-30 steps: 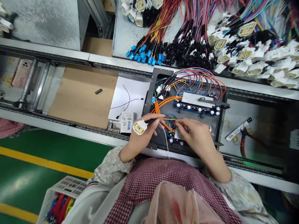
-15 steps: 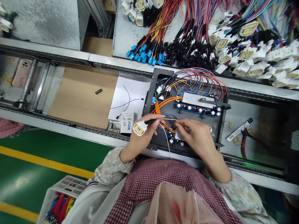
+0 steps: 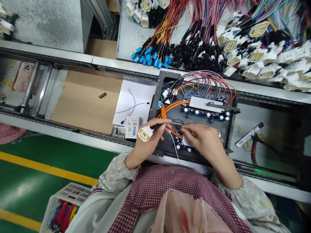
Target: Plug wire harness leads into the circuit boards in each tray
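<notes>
Conveyor line [image 3: 104, 62]: runs left to right below a far bench [image 3: 125, 43] heaped with wire bundles [image 3: 161, 32].
White connector [image 3: 145, 133]: sits over the left hand [image 3: 148, 142], just right of a small box [image 3: 132, 127].
Left grip: closes thumb and fingers on the connector's black-sleeved cable [image 3: 157, 126].
Right hand [image 3: 206, 139]: pinches yellow wire [image 3: 179, 124], fingertips together.
Black tray [image 3: 156, 94]: lies beneath both, bearing circuit boards [image 3: 205, 113] and orange cables [image 3: 164, 111].
Left of tray: white paper [image 3: 123, 100].
Right of tray: red-handled pliers [image 3: 253, 153].

Bright light — pale glare on floor [image 3: 26, 184]
</notes>
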A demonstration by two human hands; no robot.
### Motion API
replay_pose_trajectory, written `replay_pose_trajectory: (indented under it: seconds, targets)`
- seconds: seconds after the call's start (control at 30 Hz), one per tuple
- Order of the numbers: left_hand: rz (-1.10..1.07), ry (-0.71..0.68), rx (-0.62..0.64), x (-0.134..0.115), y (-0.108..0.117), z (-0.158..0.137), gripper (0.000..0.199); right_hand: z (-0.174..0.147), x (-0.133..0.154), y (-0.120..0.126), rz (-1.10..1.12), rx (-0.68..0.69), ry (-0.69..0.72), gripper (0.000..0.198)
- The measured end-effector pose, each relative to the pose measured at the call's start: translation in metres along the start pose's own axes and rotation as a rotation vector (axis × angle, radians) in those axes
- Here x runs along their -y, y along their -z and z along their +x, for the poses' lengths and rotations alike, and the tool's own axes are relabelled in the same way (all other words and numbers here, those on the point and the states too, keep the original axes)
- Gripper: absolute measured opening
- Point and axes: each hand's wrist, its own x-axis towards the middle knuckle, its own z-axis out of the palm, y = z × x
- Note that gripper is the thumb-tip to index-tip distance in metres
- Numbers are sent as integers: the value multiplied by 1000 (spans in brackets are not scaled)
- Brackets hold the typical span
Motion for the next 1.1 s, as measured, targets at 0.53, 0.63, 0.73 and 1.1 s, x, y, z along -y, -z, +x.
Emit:
replay_pose_trajectory:
  seconds: [0.53, 0.63, 0.73, 1.1]
  targets:
    - [-59, -13, 68, 3, 6, 5, 16, -9, 15, 24, -143, -121, 40, 28]
    - [-65, -9, 98, 5, 8, 6, 18, 0, 5, 20, -96, -151, -28, 23]
    - [-43, 45, 83, 3, 7, 6, 20, 6, -2, 12, -68, -53, -18, 25]
    - [1, 86, 48, -6, 3, 4, 15, 10, -5, 5, -145, -6, 41, 27]
